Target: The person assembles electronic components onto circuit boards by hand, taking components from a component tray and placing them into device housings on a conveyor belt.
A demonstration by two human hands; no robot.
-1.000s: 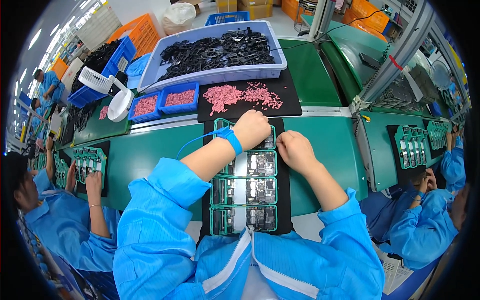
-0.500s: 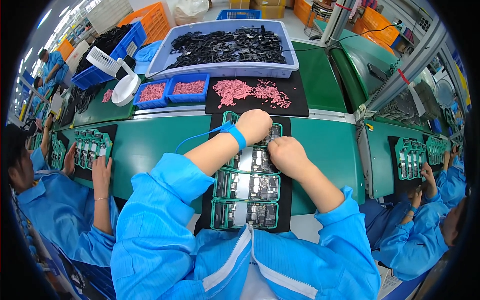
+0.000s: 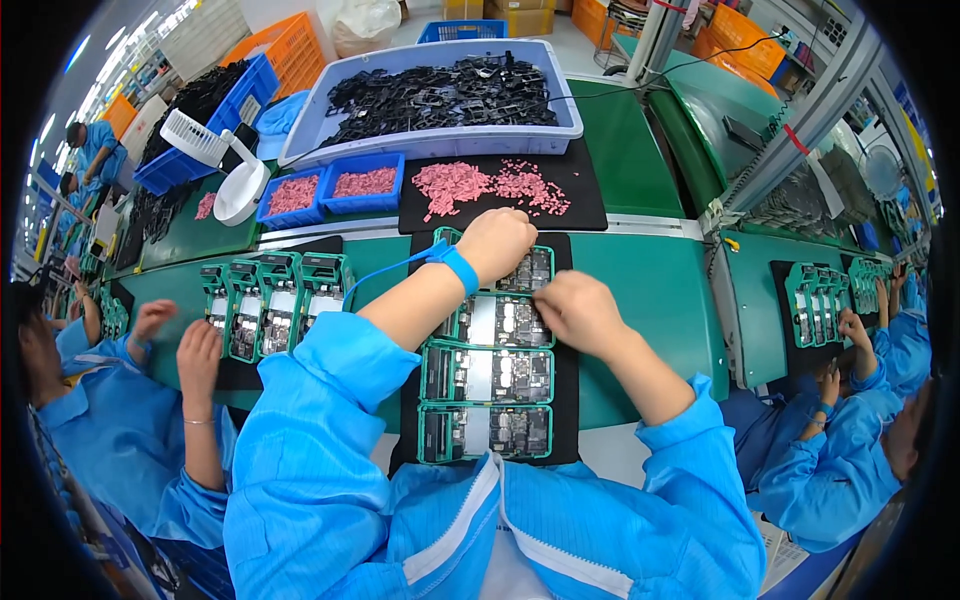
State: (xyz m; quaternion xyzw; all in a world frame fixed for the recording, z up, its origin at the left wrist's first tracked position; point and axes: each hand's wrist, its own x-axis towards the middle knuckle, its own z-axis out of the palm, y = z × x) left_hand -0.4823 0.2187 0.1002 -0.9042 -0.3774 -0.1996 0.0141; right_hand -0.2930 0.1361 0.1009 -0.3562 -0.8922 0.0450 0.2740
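Observation:
Several opened phone housings with exposed circuit boards sit in green holders [image 3: 486, 377], lined up toward me on a black mat [image 3: 568, 420]. A blue wrist strap [image 3: 455, 264] with a cord is on my left wrist. My left hand [image 3: 499, 243] is closed over the farthest phone housing, partly covering it; its fingertips are hidden. At the right edge of the second housing from the far end, my right hand [image 3: 578, 312] is curled with thumb and fingers pinched together. Anything in either hand is too small or hidden to name.
Beyond lie pink pieces [image 3: 455, 188] on a black mat, two blue bins [image 3: 365, 204] of them, and a large tub [image 3: 440, 143] of black parts. A white fan [image 3: 240, 192] stands left. Co-workers sit both sides; more green holders [image 3: 243, 315] are at left.
The left co-worker's mat with green holders has slid right, toward my left arm, and that person's hands have come off it. My right hand has shifted slightly; my left stays over the farthest housing.

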